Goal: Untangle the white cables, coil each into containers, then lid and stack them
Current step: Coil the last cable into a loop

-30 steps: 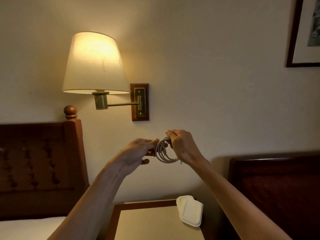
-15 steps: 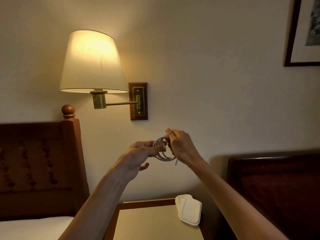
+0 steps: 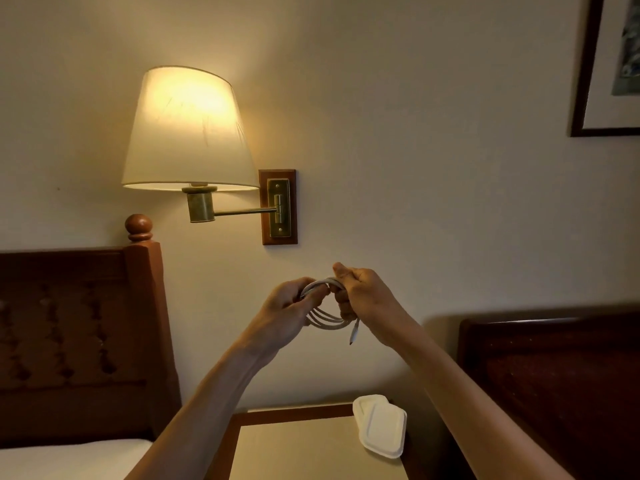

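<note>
white cable [image 3: 329,322] coiled above the nightstand [image 3: 311,445], gripped by left hand [image 3: 289,311] and right hand [image 3: 363,296]. light, springy; pinch all loops together.

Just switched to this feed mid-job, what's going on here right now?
A person holds a white cable up in front of the wall, wound into a small coil. Both the left hand and the right hand grip the loops, and one connector end dangles free below. White lidded containers sit on the nightstand below; the coil is not in one yet.
</note>
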Available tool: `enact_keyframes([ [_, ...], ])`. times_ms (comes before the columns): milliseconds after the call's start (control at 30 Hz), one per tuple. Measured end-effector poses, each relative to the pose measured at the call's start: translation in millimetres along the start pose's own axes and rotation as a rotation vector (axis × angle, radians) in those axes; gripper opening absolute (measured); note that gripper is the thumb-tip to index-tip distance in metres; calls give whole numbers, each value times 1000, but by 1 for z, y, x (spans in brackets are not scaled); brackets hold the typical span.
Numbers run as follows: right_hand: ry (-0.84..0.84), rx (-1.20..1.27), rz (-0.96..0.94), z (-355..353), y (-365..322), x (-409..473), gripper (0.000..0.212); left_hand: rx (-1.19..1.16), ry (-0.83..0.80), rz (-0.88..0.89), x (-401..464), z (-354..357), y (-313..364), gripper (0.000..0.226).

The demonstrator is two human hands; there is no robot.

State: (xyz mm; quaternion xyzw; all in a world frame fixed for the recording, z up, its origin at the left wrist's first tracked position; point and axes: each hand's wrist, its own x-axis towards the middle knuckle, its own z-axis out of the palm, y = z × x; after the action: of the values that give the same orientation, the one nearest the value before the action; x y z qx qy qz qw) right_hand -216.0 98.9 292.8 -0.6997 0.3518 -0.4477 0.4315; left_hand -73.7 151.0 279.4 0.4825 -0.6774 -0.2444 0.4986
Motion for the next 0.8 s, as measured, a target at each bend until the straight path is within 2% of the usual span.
enact_keyframes([
  [100, -8, 47, 17, 1, 0, 4, 42, 169, 166, 168, 10, 3, -11, 13],
  [233, 30, 97, 52, 1, -4, 4, 43, 397, 497, 371, 14, 4, -15, 32],
  [367, 174, 48, 69, 4, -3, 9, 44, 619, 603, 502, 16, 14, -15, 25],
  [500, 242, -3, 93, 3, -1, 13, 48, 805, 609, 481, 17, 18, -12, 23],
  [633, 346, -235, -10, -1, 8, 14, 45, 1000, 446, 362, 15, 16, -9, 27],
  [700, 393, -374, -100, -5, 11, 15, 45, 963, 361, 367, 16, 10, -12, 27],
  [800, 397, -410, -143, -12, 12, 18, 46, 836, 331, 377, 12, 2, -14, 28],
])
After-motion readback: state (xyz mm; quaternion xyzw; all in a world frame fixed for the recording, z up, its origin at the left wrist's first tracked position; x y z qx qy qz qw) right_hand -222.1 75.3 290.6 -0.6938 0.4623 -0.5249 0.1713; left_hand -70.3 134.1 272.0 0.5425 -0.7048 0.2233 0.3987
